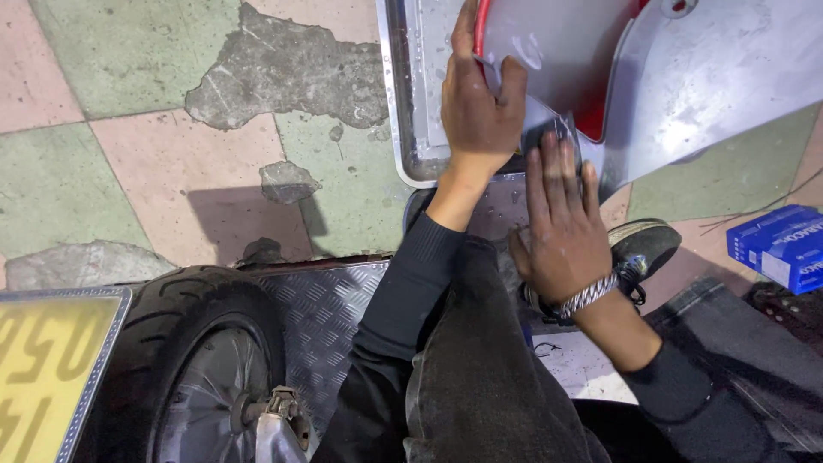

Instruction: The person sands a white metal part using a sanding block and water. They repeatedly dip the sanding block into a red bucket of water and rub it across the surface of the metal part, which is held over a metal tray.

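The left hand (480, 107) grips the grey body panel (686, 77) at its edge. The right hand (561, 223) lies flat, fingers spread, pressing a dark sanding pad (549, 133). Even pressure and a steady panel would serve best.

Head-cam view was evenly lit, fairly bright, w/ cool artificial-looking light from above. A soft dark shadow lay on the tiled floor (171, 154) left of center, approx. below a cracked patch. Pale glare and wet-looking sheen showed on the grey panel (711, 77) at top right. The tyre (180, 343) at bottom left sat in dimmer light. Both hands looked slightly soft, some motion blur; the plate (47, 360) at the left edge was blurred too. Mild wide-angle stretch at the corners.
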